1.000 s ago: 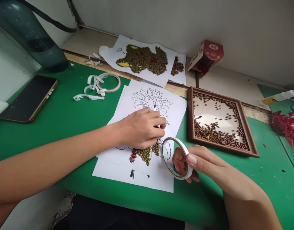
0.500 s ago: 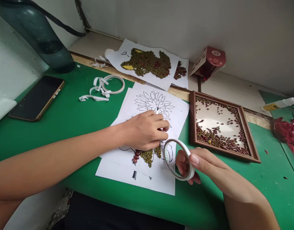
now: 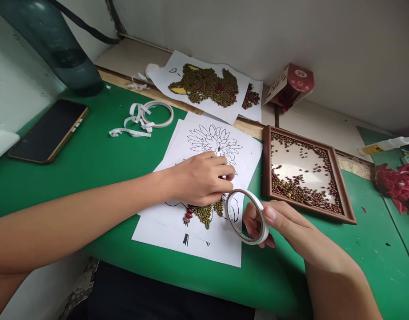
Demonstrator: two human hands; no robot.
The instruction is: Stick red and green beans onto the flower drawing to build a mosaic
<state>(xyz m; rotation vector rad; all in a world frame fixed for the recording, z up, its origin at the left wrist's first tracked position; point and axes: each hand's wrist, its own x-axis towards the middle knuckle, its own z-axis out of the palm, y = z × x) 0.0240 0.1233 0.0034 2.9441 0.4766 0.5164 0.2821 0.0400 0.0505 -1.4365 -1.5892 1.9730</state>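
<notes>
My left hand [image 3: 204, 178] is over the drawing sheet [image 3: 191, 226], palm down, fingers curled together. A narrow white strip [image 3: 218, 153], apparently tape, shows at its fingertips; most of it is hidden under the hand. Just to the right, my right hand [image 3: 281, 218] grips a roll of double-sided tape [image 3: 265, 229] between thumb and fingers, tilted on edge and close to the left fingertips. On the sheet is a line-drawn flower [image 3: 204, 135]. Below my left hand, green beans [image 3: 203, 215] fill leaf shapes beside a short row of red beans [image 3: 187, 214].
A framed tray [image 3: 266, 164] of loose beans stands right of the sheet. Behind lie a bean picture [image 3: 204, 86] and a red box [image 3: 296, 80]. Leftward are a second tape roll [image 3: 171, 118], curled backing strips [image 3: 131, 132], a phone [image 3: 47, 131] and a bottle [image 3: 71, 58]. A glue bottle [image 3: 384, 146] lies far right.
The view has shifted slightly. Both hands keep nearly the same pose over the sheet, the tape roll still in the right hand.
</notes>
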